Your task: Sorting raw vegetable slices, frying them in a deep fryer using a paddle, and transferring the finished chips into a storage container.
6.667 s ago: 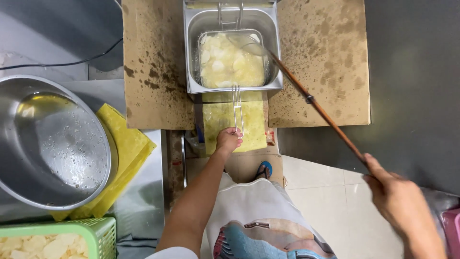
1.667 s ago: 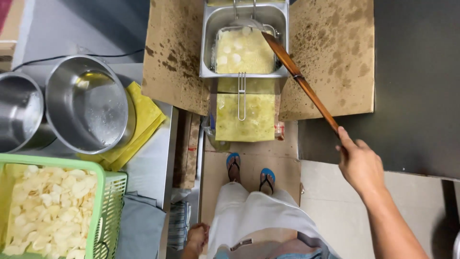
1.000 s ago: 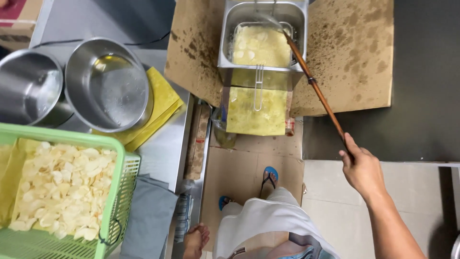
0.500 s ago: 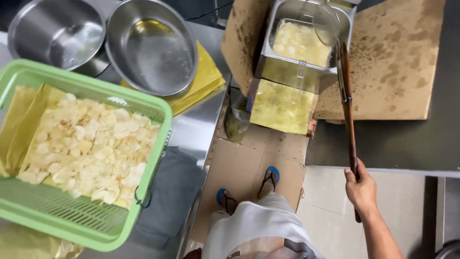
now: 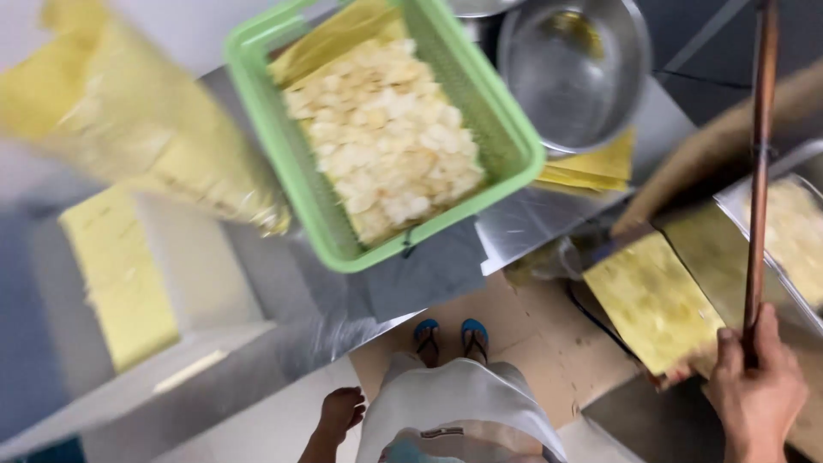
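My right hand [image 5: 756, 394] grips the lower end of a long wooden stick [image 5: 758, 163] that runs up the right edge of the view, beside a metal fryer [image 5: 793, 231] with pale slices in oil. My left hand [image 5: 340, 411] hangs low by my hip, fingers loosely curled, holding nothing. A green plastic basket [image 5: 501, 129] full of pale fried chips [image 5: 381, 129] stands on the steel counter [image 5: 429, 274] ahead of me. The view is blurred by motion.
A large steel bowl [image 5: 570, 69] sits behind the basket on yellow cloths [image 5: 596, 167]. A clear bag of yellow chips [image 5: 146, 129] lies at the left. Oil-stained cardboard [image 5: 531, 343] covers the floor under my sandalled feet [image 5: 450, 339]. A yellow panel [image 5: 656, 300] fronts the fryer.
The view has swung left and rotated: the basket of chips moved from left to centre, the fryer slid to the right edge. My right hand still holds the stick; my left hand came into view.
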